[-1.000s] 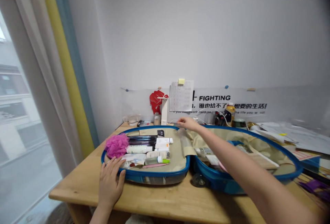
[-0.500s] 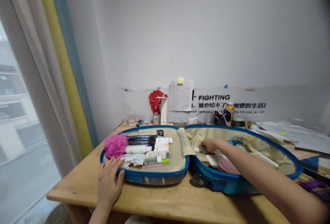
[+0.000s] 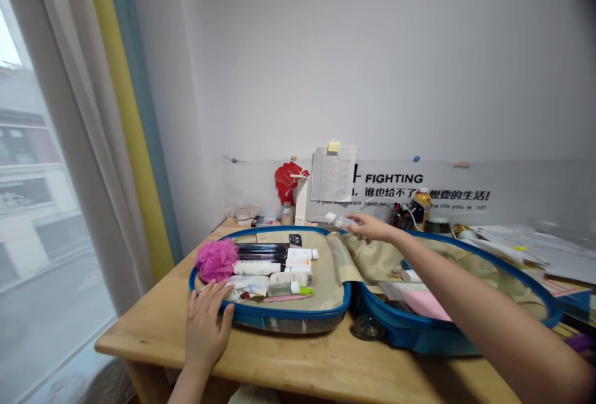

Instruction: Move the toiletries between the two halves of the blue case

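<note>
An open blue suitcase (image 3: pixel 298 316) lies on the table with both halves spread. My left hand (image 3: pixel 207 323) rests on the front left rim of its left half, fingers stretched out and holding nothing. By those fingers sit a pink bath puff (image 3: pixel 216 259) and several toiletries, among them a white tube (image 3: pixel 257 268) and a clear bottle (image 3: pixel 284 289) with a white cap. Above the back of the suitcase, near the hinge, my right hand (image 3: pixel 370 228) grips a small clear bottle (image 3: pixel 343 221) with a white cap. A pink item (image 3: pixel 426 305) lies in the right half, partly behind my right forearm.
A white desk lamp (image 3: pixel 301 200) and a yellow bottle (image 3: pixel 421 205) stand behind the suitcase. Papers (image 3: pixel 516 246) lie at the right. A wooden table (image 3: pixel 153 314) carries everything, with a curtain (image 3: pixel 135 112) and window to the left.
My right hand has lifted the small clear bottle up out of the right half of the suitcase. My left hand stays on the rim; the view has shifted slightly.
</note>
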The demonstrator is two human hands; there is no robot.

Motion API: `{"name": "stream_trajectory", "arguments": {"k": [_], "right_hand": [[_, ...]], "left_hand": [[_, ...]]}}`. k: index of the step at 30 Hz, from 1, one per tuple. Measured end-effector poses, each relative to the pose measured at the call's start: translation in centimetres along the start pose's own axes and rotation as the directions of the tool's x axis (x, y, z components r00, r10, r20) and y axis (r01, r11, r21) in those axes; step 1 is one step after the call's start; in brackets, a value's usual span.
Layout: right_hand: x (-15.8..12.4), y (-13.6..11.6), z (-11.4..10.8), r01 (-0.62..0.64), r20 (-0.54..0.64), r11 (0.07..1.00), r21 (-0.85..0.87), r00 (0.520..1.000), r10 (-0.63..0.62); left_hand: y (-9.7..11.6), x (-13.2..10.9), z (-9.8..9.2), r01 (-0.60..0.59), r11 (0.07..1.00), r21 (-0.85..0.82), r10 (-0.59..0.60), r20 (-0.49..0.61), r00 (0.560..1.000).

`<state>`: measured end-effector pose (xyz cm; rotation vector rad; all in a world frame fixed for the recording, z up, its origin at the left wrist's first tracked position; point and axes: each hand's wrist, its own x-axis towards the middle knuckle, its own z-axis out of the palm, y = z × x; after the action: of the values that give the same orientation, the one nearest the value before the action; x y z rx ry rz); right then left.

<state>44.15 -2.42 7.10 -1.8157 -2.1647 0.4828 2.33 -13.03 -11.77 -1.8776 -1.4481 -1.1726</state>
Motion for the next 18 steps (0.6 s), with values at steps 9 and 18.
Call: {"name": "stream_trajectory", "arguments": {"k": [9, 18], "right_hand": [[5.3, -13.6, 10.4, 0.422, 0.150, 0.906, -0.026, 0.898, -0.413], [6.8, -15.8, 14.8, 0.489, 0.168, 0.872, -0.031, 0.862, -0.478]], "left_hand": [[0.0, 0.0, -0.1, -0.007, 1.000, -0.018, 0.007, -0.004, 1.000], [0.0, 0.0, 0.0, -0.001, 1.000, -0.023, 0.001, 0.001, 1.000]]}}
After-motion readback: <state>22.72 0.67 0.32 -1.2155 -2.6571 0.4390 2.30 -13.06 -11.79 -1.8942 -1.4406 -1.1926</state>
